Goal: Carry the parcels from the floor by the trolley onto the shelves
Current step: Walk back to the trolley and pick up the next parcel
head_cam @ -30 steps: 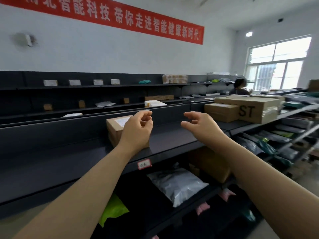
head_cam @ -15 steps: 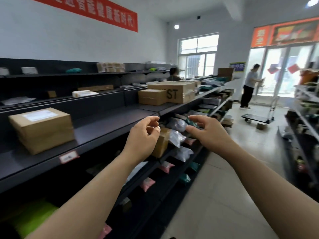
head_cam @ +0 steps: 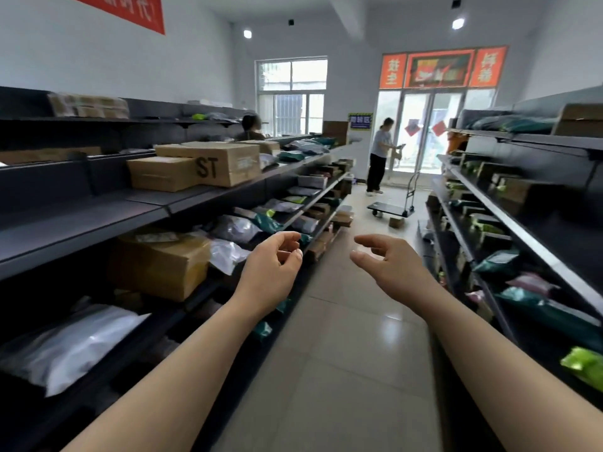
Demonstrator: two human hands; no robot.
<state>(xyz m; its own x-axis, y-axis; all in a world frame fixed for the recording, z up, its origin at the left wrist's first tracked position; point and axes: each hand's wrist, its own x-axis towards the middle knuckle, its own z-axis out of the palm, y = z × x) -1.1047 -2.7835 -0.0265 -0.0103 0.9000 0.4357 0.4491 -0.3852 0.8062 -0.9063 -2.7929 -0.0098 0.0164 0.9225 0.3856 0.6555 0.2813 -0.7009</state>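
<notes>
Fingers on both hands were apart and held nothing. One small parcel sat on the floor beside the trolley, far down the aisle. Walking there looked like the next job.

Two bare forearms run up from the frame's lower corners, sleeveless, ending in the ringless left hand and right hand.

2 bare hands, left and right, reach down an aisle between 2 shelving runs; 1 flatbed trolley with 1 small parcel beside it, 2 people, 2 ceiling lights.
</notes>
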